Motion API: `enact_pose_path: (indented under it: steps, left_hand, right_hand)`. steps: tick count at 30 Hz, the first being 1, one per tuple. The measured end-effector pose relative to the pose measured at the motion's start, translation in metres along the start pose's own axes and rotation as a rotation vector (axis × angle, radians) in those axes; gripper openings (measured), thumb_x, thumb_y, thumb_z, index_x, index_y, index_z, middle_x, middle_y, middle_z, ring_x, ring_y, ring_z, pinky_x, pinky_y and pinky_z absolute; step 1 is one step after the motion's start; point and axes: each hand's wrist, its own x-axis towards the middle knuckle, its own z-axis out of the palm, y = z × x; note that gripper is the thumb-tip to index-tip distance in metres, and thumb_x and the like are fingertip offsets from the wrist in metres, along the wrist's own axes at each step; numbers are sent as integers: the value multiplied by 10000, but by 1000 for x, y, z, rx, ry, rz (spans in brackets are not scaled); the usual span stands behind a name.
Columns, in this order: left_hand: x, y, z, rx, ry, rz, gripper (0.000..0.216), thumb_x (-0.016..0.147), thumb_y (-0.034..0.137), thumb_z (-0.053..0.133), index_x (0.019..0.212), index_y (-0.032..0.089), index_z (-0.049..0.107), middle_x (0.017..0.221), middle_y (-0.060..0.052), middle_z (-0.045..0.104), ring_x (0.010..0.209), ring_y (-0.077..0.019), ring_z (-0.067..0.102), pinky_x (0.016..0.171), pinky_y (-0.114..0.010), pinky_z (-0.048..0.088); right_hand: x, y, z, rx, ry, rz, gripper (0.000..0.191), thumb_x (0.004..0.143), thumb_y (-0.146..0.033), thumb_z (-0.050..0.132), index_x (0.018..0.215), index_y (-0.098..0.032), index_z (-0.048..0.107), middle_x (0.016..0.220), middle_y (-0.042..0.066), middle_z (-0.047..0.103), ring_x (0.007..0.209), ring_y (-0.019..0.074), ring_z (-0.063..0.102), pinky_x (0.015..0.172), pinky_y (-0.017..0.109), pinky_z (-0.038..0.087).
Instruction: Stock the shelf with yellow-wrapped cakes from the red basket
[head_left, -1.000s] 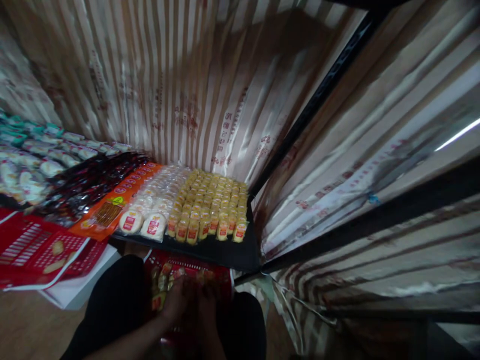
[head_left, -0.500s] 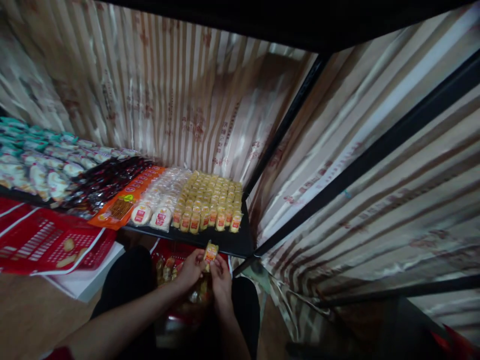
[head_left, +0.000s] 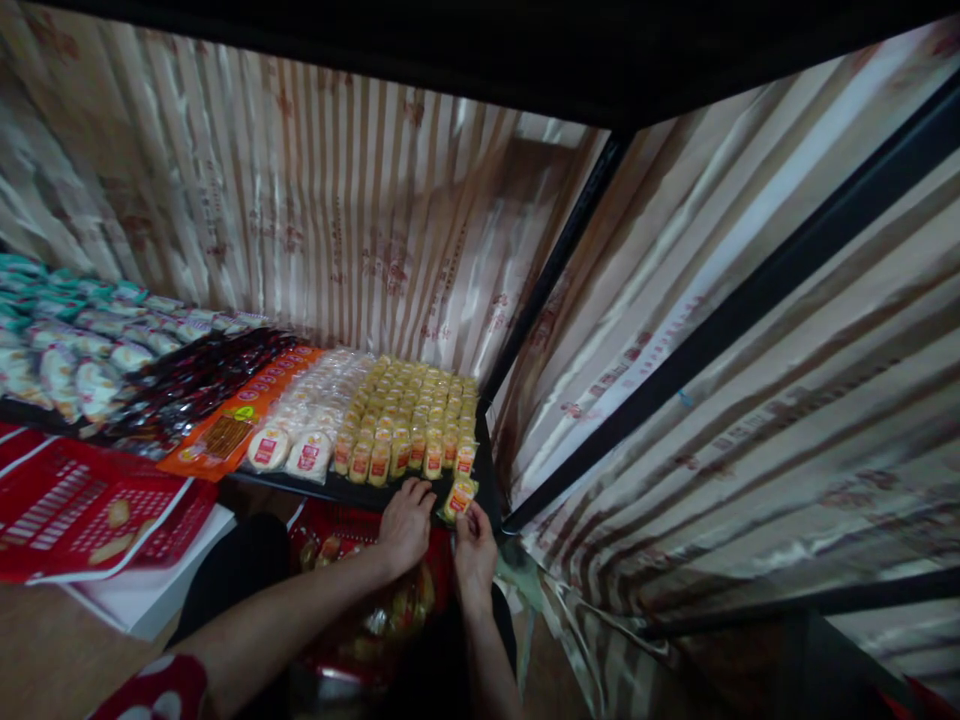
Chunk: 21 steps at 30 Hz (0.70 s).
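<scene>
Fig.: view down onto a low shelf, person seated w/ a red basket in the lap.

R: right hand pinches one yellow packet betw. thumb & fingers. The packet is tilted at the shelf's front right corner, just in front of the rows of yellow packets.

L: left hand flat & unclenched, fingertips on the shelf's front edge, just left of the held packet; nothing in it.

Shelf, R to L: yellow rows, white round packets, orange packs, dark packets.

Striped paper lines the back & right side.
</scene>
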Motion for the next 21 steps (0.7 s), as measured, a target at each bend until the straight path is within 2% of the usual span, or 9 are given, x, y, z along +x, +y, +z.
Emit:
enact_pose_path:
  steps: [3, 7, 15, 21]
  left_hand:
    - [14, -4, 7, 126, -46, 116, 425, 803, 108, 406, 1208, 81, 535, 1344, -110, 465, 1288, -296, 304, 1016, -420, 340]
    - [27, -16, 13, 226, -81, 185, 449, 818, 132, 407, 1254, 67, 493, 1378, -117, 429, 1292, -298, 311, 1011, -432, 333]
    - [25, -46, 21, 323, -7, 273, 451, 858, 216, 403, 1296, 125, 460, 1404, -68, 404, 1295, -269, 311, 1010, -408, 307]
    - [25, -53, 31, 327, 26, 280, 469, 846, 227, 418, 1304, 132, 453, 1411, -62, 395, 1302, -265, 300, 994, -403, 315]
  right_hand:
    - [8, 4, -1, -15, 4, -25, 439, 737, -447, 546, 1060, -151, 578, 1000, 110, 661, 876, 202, 636, 793, 316, 492]
    - [15, 6, 5, -67, 11, -89, 392, 745, -433, 546, 1024, -166, 613, 977, 98, 652, 831, 193, 635, 746, 301, 500]
    - [31, -1, 30, -206, 38, -170, 388, 790, -420, 476, 1034, -160, 630, 1014, 119, 581, 831, 193, 609, 709, 312, 507]
    - [35, -4, 36, -403, 89, -237, 372, 832, -413, 422, 1026, -165, 620, 934, 106, 603, 854, 211, 579, 739, 320, 468]
